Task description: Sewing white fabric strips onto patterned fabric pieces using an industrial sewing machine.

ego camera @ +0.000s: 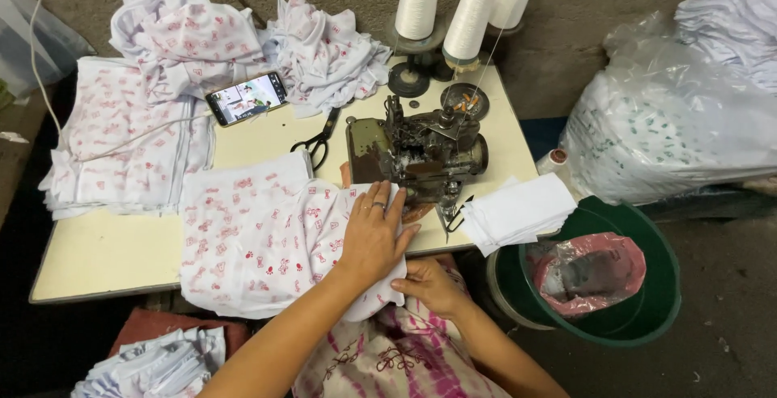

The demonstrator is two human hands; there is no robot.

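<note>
My left hand (374, 232) lies flat, fingers spread, on a white cloth with red prints (259, 240), pressing it to the table beside the dark sewing machine (421, 154). A ring sits on one finger. My right hand (433, 285) is below the table edge, fingers curled on the lower edge of the same cloth. The cloth's right end reaches under the machine's front.
Black scissors (320, 141) and a phone (247, 97) lie on the cream table (105, 256). Printed cloth piles (121, 135) sit left and back. Thread cones (469, 10) stand behind the machine. White pieces (518, 212), a green tub (647, 301) and a full plastic bag (672, 123) are on the right.
</note>
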